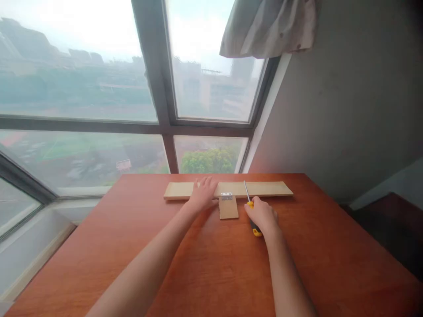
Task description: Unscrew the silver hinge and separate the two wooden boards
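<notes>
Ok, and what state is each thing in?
Long board, lying flat across the table.
Small board, against the long board's near edge.
Hinge, spread open where the boards meet.
Screwdriver, held, tip pointing forward.
Left hand, resting on the long board.
Right hand, closed around the screwdriver.
Curtain, hanging in folds.

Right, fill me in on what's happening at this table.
A person is working with both hands at a wooden tabletop. The left hand rests on a long, pale wooden board. The right hand holds a yellow-and-black screwdriver, its shaft reaching over the board, to the right of a metal hinge. The hinge sits where a small brown panel meets the board's near edge.
</notes>
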The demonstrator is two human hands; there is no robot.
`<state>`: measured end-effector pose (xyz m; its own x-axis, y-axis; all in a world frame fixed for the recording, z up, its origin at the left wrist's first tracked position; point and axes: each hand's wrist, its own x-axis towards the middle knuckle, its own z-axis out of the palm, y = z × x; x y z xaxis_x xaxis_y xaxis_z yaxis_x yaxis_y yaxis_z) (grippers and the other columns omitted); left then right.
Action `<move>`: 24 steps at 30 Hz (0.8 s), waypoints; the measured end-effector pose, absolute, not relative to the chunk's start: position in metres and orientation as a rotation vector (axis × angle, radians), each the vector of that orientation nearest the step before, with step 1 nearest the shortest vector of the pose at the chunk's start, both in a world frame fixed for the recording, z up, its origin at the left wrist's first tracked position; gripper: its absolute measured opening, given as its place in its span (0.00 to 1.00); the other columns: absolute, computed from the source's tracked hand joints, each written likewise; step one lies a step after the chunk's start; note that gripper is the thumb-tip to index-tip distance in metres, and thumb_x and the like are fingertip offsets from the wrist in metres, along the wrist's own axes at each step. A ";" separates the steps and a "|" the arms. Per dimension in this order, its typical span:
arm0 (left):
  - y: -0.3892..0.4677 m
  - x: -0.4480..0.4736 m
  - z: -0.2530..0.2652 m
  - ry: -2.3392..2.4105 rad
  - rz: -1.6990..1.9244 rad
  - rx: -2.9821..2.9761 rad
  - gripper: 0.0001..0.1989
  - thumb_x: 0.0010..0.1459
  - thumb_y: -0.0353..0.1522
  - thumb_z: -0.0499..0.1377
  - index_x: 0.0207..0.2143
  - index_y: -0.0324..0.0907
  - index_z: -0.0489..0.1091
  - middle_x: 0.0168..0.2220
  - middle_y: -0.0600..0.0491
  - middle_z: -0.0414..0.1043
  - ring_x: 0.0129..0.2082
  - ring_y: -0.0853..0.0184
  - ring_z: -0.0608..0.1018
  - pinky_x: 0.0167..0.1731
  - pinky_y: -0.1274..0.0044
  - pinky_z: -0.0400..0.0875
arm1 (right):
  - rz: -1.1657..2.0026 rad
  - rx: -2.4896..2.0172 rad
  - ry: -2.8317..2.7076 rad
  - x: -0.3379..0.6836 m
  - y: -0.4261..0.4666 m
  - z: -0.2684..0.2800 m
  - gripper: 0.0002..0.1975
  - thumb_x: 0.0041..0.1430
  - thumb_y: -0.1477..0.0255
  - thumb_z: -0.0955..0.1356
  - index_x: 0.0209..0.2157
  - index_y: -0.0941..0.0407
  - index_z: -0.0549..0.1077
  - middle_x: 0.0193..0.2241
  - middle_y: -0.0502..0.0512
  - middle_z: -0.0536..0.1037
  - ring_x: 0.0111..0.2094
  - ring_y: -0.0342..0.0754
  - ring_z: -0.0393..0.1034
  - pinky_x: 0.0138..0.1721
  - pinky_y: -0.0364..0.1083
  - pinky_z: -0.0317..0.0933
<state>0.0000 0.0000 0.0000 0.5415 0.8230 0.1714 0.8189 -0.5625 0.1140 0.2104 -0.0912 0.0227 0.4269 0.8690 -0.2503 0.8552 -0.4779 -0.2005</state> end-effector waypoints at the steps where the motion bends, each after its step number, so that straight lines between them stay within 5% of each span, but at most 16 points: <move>1: 0.003 0.001 -0.001 1.454 0.304 2.744 0.33 0.52 0.39 0.65 0.59 0.44 0.59 0.65 0.37 0.54 0.64 0.45 0.57 0.59 0.50 0.46 | 0.507 -2.622 -1.590 0.210 -0.091 0.023 0.18 0.64 0.62 0.65 0.51 0.57 0.69 0.48 0.58 0.73 0.45 0.49 0.71 0.46 0.54 0.68; 7: 0.006 -0.002 -0.004 1.407 0.273 2.784 0.27 0.57 0.39 0.60 0.58 0.47 0.60 0.55 0.42 0.66 0.56 0.51 0.66 0.57 0.55 0.52 | 0.503 -2.627 -1.645 0.206 -0.092 0.023 0.17 0.64 0.63 0.66 0.50 0.57 0.70 0.48 0.57 0.73 0.45 0.49 0.71 0.46 0.54 0.68; 24: -0.043 -0.071 -0.002 1.492 0.342 2.787 0.28 0.59 0.40 0.58 0.61 0.48 0.60 0.57 0.44 0.66 0.57 0.53 0.66 0.58 0.61 0.54 | 0.460 -2.118 -1.876 0.180 -0.102 0.028 0.15 0.65 0.63 0.65 0.48 0.57 0.71 0.44 0.56 0.75 0.42 0.47 0.72 0.44 0.52 0.68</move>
<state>-0.0712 -0.0433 -0.0021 0.5367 0.8182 0.2060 0.8263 -0.5591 0.0676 0.1804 -0.1019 0.0285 0.1089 0.9925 -0.0550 0.9052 -0.1219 -0.4072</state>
